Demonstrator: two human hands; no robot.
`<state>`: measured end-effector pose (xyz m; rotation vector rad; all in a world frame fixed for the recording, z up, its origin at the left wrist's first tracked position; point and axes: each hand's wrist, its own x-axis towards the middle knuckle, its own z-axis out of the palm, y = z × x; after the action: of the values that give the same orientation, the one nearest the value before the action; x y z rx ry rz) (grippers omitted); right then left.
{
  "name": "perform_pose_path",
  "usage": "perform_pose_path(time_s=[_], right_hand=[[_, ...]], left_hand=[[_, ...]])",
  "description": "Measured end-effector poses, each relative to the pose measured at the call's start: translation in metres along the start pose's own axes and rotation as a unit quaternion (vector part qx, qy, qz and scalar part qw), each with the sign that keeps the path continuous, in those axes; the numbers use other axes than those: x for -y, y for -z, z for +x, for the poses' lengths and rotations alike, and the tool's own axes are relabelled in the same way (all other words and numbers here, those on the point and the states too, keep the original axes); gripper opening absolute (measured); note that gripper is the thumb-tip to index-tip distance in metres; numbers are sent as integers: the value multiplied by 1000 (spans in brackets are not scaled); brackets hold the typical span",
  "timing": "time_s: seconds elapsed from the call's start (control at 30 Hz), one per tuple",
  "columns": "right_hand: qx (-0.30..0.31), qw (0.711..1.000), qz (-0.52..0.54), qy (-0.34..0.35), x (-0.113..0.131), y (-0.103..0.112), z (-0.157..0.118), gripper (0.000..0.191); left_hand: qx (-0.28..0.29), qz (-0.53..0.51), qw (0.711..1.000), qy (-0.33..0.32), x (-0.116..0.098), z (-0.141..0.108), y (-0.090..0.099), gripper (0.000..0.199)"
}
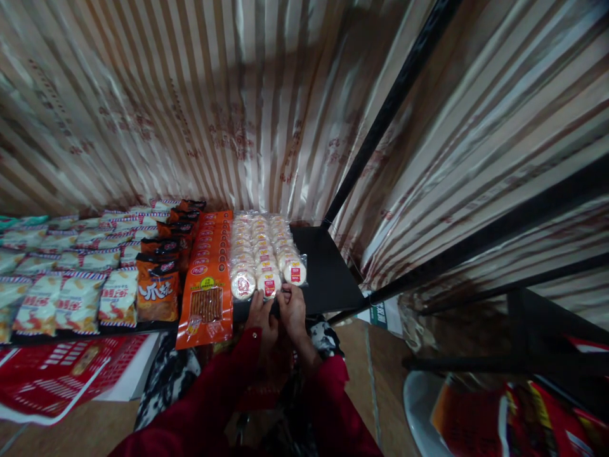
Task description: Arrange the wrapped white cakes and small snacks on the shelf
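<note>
Rows of round white packaged snacks (261,249) lie on a black shelf (328,270). My left hand (263,317) is at the shelf's front edge, its fingers together against the front of the middle row. Close beside it, my right hand (292,310) has its fingers bent at the front pack of the right row. Both hands nearly touch each other; whether either one grips a pack is hard to make out. Orange packets of sticks (207,282) lie directly left of the round snacks.
Orange-brown bags (158,289) and several rows of white snack bags (80,301) fill the shelf's left. Below is a red basket (61,374). Black frame bars (385,120) slant at the right, above a white basin (421,412) with red packets. Striped sheeting hangs behind.
</note>
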<state>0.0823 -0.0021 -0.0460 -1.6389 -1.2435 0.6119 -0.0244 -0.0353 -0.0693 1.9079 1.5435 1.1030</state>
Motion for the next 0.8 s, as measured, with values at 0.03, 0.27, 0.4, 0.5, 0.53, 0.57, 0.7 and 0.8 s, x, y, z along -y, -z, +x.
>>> perform_pose_path(time_s=[0.03,0.27,0.4,0.5,0.53,0.57,0.7,0.8], right_hand=[[-2,1000,-4,11,-1,0,-1,21],[1,993,-44,109,-9,-4,-11,23],[4,991,-58,119,-11,-5,-11,25],[13,990,-67,122,-11,-5,-10,25],[16,990,-68,122,-11,-4,-10,25],[19,990,-68,121,-10,-4,-10,25],[25,990,-71,120,-6,-1,-12,26],[14,990,-59,127,-5,0,-15,25]], left_hand=[[5,2,1000,1,-1,0,1,50],[24,18,999,-11,1,-5,-5,53],[60,42,997,-18,15,-3,-9,55],[103,44,993,-27,26,1,-10,53],[112,42,992,-27,28,2,-10,52],[116,39,992,-25,28,3,-10,51],[101,24,995,-2,16,2,-7,46],[85,20,996,7,4,-4,0,40]])
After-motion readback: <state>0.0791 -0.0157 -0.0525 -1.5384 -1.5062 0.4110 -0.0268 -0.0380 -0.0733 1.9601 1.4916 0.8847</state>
